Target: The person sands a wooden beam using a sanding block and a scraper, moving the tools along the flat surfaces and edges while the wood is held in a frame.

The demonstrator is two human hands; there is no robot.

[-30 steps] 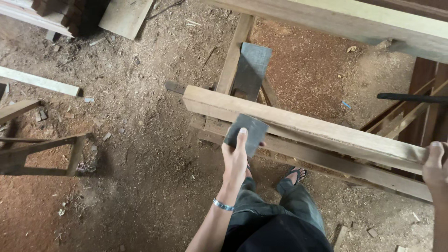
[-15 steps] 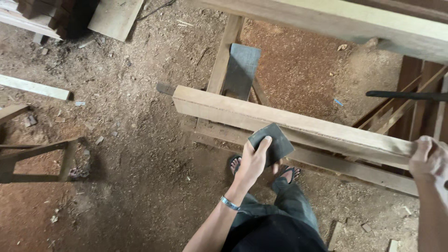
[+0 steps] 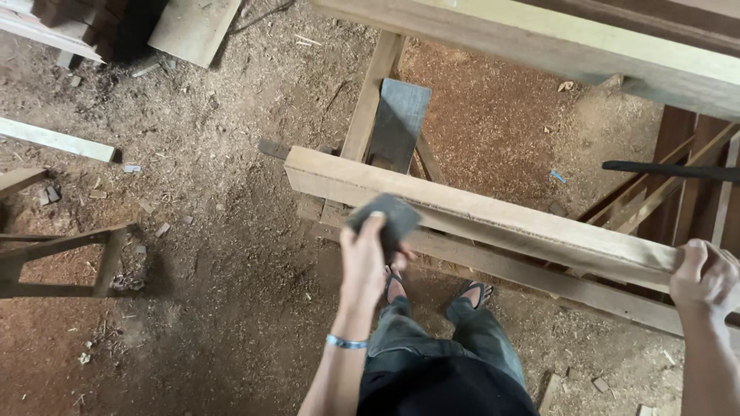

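A long pale wooden plank (image 3: 493, 219) lies across a low wooden frame, running from centre left to the right edge. My left hand (image 3: 368, 250) presses a dark grey sanding sheet (image 3: 389, 216) against the plank's near side face, close to its left end. My right hand (image 3: 705, 277) is wrapped around the plank's right end. My legs in dark trousers and sandalled feet stand just below the plank.
Sawdust and wood chips cover the dirt floor. A dark flat board (image 3: 397, 127) leans behind the plank. A large beam (image 3: 555, 46) crosses the top. A wooden stand (image 3: 62, 258) sits at left, a loose slat (image 3: 54, 139) beyond it, a black rod (image 3: 671, 171) at right.
My left hand with the sanding sheet has slid along the plank's side face, right and then back a little left. My right hand has closed more firmly over the plank's right end.
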